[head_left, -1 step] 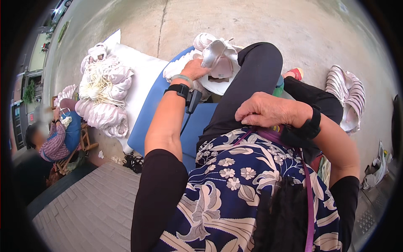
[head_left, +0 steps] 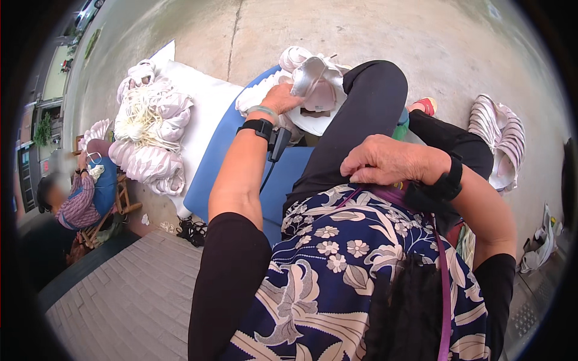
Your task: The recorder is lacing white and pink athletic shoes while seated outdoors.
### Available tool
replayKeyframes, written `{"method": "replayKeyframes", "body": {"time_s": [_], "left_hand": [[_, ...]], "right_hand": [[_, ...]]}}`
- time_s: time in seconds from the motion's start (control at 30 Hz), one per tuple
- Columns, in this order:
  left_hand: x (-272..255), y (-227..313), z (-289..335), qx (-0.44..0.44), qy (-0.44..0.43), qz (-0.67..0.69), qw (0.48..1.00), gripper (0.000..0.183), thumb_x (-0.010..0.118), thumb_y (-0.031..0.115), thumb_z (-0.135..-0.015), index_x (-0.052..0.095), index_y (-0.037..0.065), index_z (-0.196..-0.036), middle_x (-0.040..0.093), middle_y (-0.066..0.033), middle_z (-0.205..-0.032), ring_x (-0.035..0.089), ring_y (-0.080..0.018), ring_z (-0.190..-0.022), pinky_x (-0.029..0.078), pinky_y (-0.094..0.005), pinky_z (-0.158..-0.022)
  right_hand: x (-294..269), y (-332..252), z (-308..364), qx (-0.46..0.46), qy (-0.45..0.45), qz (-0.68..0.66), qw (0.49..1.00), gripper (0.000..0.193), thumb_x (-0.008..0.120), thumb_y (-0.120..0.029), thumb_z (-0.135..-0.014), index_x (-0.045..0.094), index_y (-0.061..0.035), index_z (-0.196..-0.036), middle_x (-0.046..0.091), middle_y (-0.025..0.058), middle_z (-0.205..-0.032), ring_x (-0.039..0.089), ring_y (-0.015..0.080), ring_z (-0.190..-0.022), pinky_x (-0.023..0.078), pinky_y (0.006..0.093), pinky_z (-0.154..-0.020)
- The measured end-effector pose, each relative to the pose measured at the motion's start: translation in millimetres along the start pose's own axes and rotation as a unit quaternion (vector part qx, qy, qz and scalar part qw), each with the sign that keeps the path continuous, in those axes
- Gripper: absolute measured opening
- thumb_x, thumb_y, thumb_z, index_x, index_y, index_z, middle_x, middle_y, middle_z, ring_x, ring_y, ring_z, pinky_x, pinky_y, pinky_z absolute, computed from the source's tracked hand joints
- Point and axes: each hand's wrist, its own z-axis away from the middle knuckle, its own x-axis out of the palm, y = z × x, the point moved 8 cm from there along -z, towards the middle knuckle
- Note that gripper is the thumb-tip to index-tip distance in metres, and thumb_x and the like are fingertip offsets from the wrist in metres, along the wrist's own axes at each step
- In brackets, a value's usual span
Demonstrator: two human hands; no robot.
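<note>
My left hand [head_left: 281, 99] is closed on the edge of a pale pink and white shoe upper [head_left: 321, 94] with a silvery inner face. That upper lies beside my raised, black-trousered knee, and more pale uppers [head_left: 260, 96] bunch up around it on a blue padded surface [head_left: 212, 159]. Over my lap, close to my waist, my right hand [head_left: 385, 161] has its fingers curled in against the thumb. Whatever those fingers hold, if anything, is hidden. A purple strap [head_left: 444, 295] hangs down my floral top.
To the left, bundled uppers [head_left: 147, 162] and cream laces [head_left: 139, 125] lie on a white sheet [head_left: 208, 90]. A seated person [head_left: 78, 207] works farther left. Black cords [head_left: 191, 231] lie by the paving. Nested striped uppers [head_left: 509, 129] rest on the floor at right, beyond a red sandal [head_left: 429, 106].
My right hand's fingertips have shifted very slightly. The left hand keeps its hold on the shoe upper.
</note>
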Motion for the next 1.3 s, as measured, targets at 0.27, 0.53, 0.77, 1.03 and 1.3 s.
{"method": "replayKeyframes", "body": {"time_s": [0.27,0.53,0.77,1.03,1.3], "left_hand": [[6.5,-7.6,-3.0,0.008,-0.027,0.030,0.999,0.047,0.064,0.036,-0.065,0.062,0.011,-0.105,0.062,-0.0155,-0.100,0.057,-0.0299,-0.095,0.043,-0.0354,-0.085],[3.7,-10.9,1.0,0.008,-0.029,0.115,0.993,0.045,0.065,0.032,-0.064,0.062,0.016,-0.106,0.063,-0.0134,-0.097,0.057,-0.0278,-0.093,0.043,-0.0333,-0.083],[2.4,-9.1,-3.9,0.016,-0.046,0.089,0.995,0.044,0.064,0.028,-0.063,0.061,0.012,-0.105,0.063,-0.0137,-0.097,0.058,-0.0270,-0.091,0.045,-0.0334,-0.080],[1.9,-4.1,0.3,-0.055,-0.109,0.113,0.986,0.047,0.065,0.028,-0.064,0.059,0.009,-0.105,0.062,-0.0123,-0.093,0.059,-0.0223,-0.085,0.046,-0.0311,-0.074],[-3.4,5.3,7.6,0.023,-0.067,0.039,0.997,0.052,0.065,0.029,-0.063,0.057,0.010,-0.110,0.061,-0.0148,-0.100,0.057,-0.0268,-0.095,0.043,-0.0329,-0.083]], "right_hand": [[27.3,4.1,10.8,0.011,-0.073,0.119,0.990,0.020,0.059,-0.023,-0.077,0.060,-0.0031,-0.083,0.060,0.0143,-0.078,0.057,0.0306,-0.081,0.043,0.0393,-0.073],[24.8,2.8,8.6,0.010,-0.049,0.099,0.994,0.017,0.057,-0.021,-0.079,0.059,-0.0043,-0.075,0.057,0.0127,-0.067,0.057,0.0320,-0.073,0.044,0.0398,-0.069],[9.7,-16.7,14.2,-0.008,0.023,0.117,0.993,0.018,0.056,-0.017,-0.079,0.054,-0.0025,-0.068,0.054,0.0138,-0.063,0.055,0.0333,-0.068,0.042,0.0413,-0.062],[-20.5,-64.2,18.0,-0.065,0.090,0.034,0.993,0.020,0.055,-0.015,-0.081,0.048,-0.0005,-0.069,0.047,0.0159,-0.060,0.050,0.0343,-0.061,0.039,0.0398,-0.056],[-43.1,-107.1,22.1,-0.117,0.160,0.027,0.980,0.016,0.054,-0.012,-0.083,0.051,-0.0006,-0.073,0.047,0.0104,-0.061,0.047,0.0281,-0.057,0.037,0.0338,-0.053]]}}
